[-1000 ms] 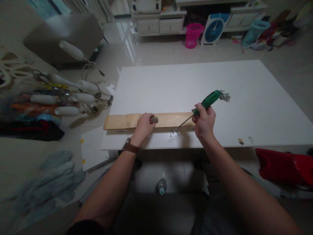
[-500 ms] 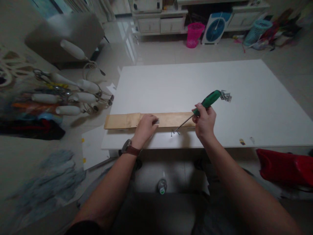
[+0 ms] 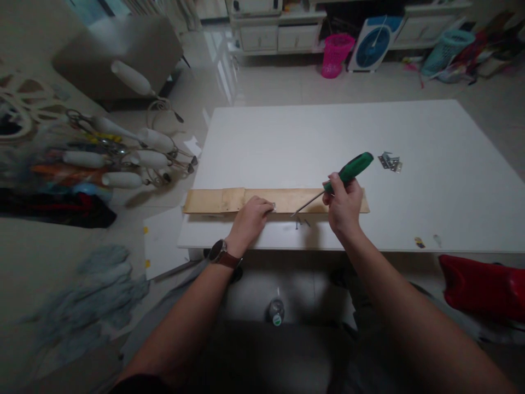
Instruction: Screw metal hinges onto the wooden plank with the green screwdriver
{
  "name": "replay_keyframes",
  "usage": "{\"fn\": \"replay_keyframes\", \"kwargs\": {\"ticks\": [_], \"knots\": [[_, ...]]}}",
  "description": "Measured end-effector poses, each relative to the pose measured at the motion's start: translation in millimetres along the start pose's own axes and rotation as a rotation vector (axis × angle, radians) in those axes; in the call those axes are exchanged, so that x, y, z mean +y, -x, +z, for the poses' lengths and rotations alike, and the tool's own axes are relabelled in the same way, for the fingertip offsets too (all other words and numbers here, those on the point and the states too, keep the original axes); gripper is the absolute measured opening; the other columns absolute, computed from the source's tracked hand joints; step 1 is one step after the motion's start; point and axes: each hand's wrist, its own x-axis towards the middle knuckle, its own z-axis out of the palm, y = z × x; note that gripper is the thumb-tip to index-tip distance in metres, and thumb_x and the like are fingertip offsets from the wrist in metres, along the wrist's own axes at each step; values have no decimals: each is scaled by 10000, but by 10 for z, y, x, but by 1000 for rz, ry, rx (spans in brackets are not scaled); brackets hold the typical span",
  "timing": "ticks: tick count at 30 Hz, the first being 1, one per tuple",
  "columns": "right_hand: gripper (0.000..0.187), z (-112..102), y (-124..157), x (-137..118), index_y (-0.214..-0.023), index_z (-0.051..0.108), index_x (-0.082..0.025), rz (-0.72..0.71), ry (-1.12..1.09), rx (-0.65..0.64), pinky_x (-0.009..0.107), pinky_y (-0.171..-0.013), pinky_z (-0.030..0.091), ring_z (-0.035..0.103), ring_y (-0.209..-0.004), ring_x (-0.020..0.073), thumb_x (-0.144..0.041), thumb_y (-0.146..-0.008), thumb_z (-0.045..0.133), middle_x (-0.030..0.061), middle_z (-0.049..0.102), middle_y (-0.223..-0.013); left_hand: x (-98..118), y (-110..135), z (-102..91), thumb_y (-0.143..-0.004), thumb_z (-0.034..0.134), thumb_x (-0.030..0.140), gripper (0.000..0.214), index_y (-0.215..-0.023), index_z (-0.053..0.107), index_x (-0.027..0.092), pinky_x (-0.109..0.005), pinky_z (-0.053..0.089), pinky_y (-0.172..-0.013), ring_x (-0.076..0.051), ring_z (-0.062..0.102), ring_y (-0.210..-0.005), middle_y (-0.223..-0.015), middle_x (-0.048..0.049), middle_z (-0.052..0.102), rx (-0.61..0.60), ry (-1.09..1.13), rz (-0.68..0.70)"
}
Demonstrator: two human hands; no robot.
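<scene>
A long light wooden board [image 3: 303,200] lies along the near side of a white table [image 3: 287,142]. My left hand [image 3: 250,221], with a watch on its wrist, rests on the board. Its fingers are closed on a small metal hinge [image 3: 274,207], mostly covered by them. In my right hand [image 3: 344,205] is a screwdriver [image 3: 353,168], gripped low on its green handle. The handle points up and right, and the shaft slants down left to a tip at the board's front edge. Several loose screws [image 3: 302,222] lie beside the tip.
A pile of metal hinges [image 3: 390,162] sits farther back on the right. Two small scraps, one a yellow-and-dark piece [image 3: 419,242], are near the front edge. A red case [image 3: 484,284] stands at lower right, a bottle [image 3: 276,312] below the table, a chandelier [image 3: 147,158] at left.
The view has shifted slightly. My right hand has moved left over the table, carrying the screwdriver tip from among the screws to the board's edge. My left hand stays on the board.
</scene>
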Motion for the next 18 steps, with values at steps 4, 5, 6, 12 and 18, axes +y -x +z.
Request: {"fn": "replay_keyframes", "kwargs": {"ticks": [4,5,6,12,18], "knots": [[409,91,12,30,-886,587,-223,-20,1,-18,211,-427,362,488,-484,53,-573,-831,791,-41,653,-752,-14,53,-61,-942,616,16,298,-1080,810,195,-430,583,-1013,-242,669,-1130,-1163,-86,802,-34,-1,-3],[413,118,19,29,-891,586,-225,-29,3,-23,212,-428,365,488,-483,53,-581,-834,787,-42,654,-756,-18,69,-73,-938,621,11,306,-1086,813,197,-431,585,-1015,-242,671,-1138,-1172,-84,803,-41,-1,-5],[418,147,29,25,-895,584,-228,-40,7,-28,213,-428,368,488,-482,54,-590,-835,785,-43,653,-759,-21,85,-83,-936,627,8,313,-1092,816,202,-431,586,-1015,-242,672,-1144,-1178,-79,805,-46,-1,-5],[430,294,160,-57,-923,599,-238,-117,29,-120,228,-476,443,528,-521,72,-608,-832,798,-41,656,-771,-38,172,-114,-948,669,59,269,-1119,821,200,-431,596,-995,-255,668,-1144,-1189,-93,800,-63,-14,15],[416,373,249,-79,-923,629,-234,-142,15,-190,246,-495,473,554,-541,90,-590,-830,822,-35,644,-751,-59,232,-135,-931,679,39,288,-1134,816,191,-420,597,-995,-254,662,-1145,-1200,-97,790,-74,-1,36]]}}
